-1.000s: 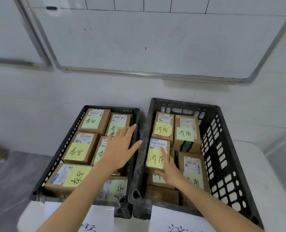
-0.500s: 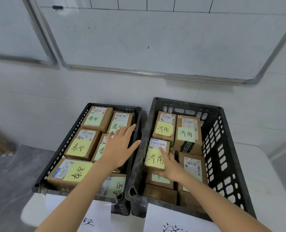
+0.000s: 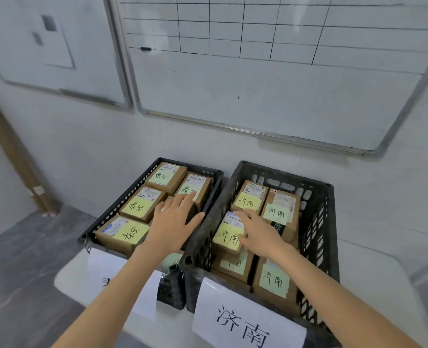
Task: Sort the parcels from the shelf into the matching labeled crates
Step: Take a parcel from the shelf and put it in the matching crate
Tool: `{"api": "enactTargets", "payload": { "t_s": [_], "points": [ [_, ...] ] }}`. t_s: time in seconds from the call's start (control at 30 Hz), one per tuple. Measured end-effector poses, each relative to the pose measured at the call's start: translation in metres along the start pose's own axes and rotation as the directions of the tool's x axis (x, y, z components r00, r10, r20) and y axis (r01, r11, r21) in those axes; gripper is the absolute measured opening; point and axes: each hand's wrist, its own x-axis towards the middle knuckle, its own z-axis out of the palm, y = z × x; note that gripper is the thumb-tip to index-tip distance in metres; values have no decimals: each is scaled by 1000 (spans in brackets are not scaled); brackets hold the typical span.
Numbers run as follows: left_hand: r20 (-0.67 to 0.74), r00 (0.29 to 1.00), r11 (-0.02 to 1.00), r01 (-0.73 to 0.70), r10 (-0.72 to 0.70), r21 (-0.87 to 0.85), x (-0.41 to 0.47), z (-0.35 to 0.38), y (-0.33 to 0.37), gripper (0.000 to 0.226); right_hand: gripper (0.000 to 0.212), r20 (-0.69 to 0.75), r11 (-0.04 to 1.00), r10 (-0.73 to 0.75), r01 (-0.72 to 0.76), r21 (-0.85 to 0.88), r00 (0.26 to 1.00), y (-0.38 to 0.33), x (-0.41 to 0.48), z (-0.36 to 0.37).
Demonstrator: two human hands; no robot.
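— Where is the left hand (image 3: pixel 172 222)?
— I see it just left of the right crate (image 3: pixel 283 177), palm down in the left crate (image 3: pixel 123 195). It is wide: fingers straight and spread, thumb out toward the right crate's left wall. It lies flat on the parcels (image 3: pixel 135 205) there and grips nothing. Its fingertips reach a green note (image 3: pixel 190 190).
— And the right hand (image 3: pixel 260 232)?
— Inside the right crate, toward its left side. The fingers are straight and lie closer together, palm down. It holds nothing. The fingers lie along the right edge of a tilted parcel (image 3: pixel 229 234) with a yellow note, and the index finger crosses its white label. I can't tell whether the palm presses the box beneath.
— Where do the goods sit?
— Brown parcels lie in both crates, notes facing up. A paper sign (image 3: pixel 248 320) hangs on the right crate's front, and a whiteboard (image 3: pixel 270 101) is on the wall behind it.
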Motion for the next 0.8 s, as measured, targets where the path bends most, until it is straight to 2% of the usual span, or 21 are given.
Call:
{"api": "enactTargets", "payload": {
  "t_s": [0.1, 0.23, 0.4, 0.63, 0.8],
  "points": [
    [-49, 996, 997, 73, -73, 2, -25, -14, 1, 61, 64, -123, 993, -111, 114, 16, 986, -27, -15, -22],
    [-140, 971, 980, 197, -195, 1, -72, -45, -6, 58, 62, -251, 959, -282, 273, -72, 926, -75, -27, -45],
    [-264, 899, 930, 367, -349, 23, -151, -87, -33, 61, 66, -255, 865, -498, 498, -70, 829, -157, -41, -53],
    [-458, 697, 768, 639, -552, 46, -289, -135, -73, 75, 67, -208, 632, -752, 774, 42, 625, -293, -71, -23],
    [-555, 492, 592, 806, -671, 0, -391, -167, -88, 74, 66, -147, 436, -885, 897, 66, 441, -387, -113, 13]
  ]
}}
